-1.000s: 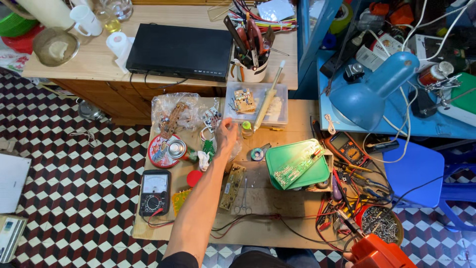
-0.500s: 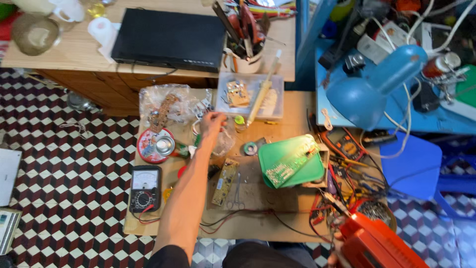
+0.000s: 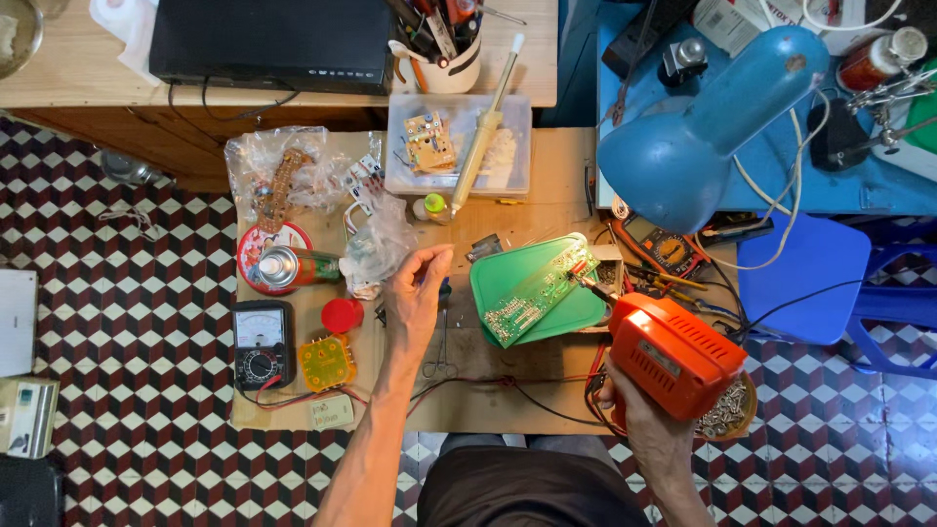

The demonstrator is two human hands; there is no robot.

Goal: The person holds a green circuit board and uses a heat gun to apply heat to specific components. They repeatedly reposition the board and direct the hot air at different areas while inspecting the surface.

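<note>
Clearly my right hand grips the orange soldering gun from below, just right of the green tray that carries a circuit board. I judge the gun bulky, rigid and heavy toward its front; a full fist around the handle suits it. My left hand hovers loosely curled and empty, just left of the tray, above thin forceps.

From my feed I see a blue desk lamp at upper right, a black player box along the top, a clear plastic tray holding a small circuit board, an analog multimeter at left, and a red cap just beside it.
</note>
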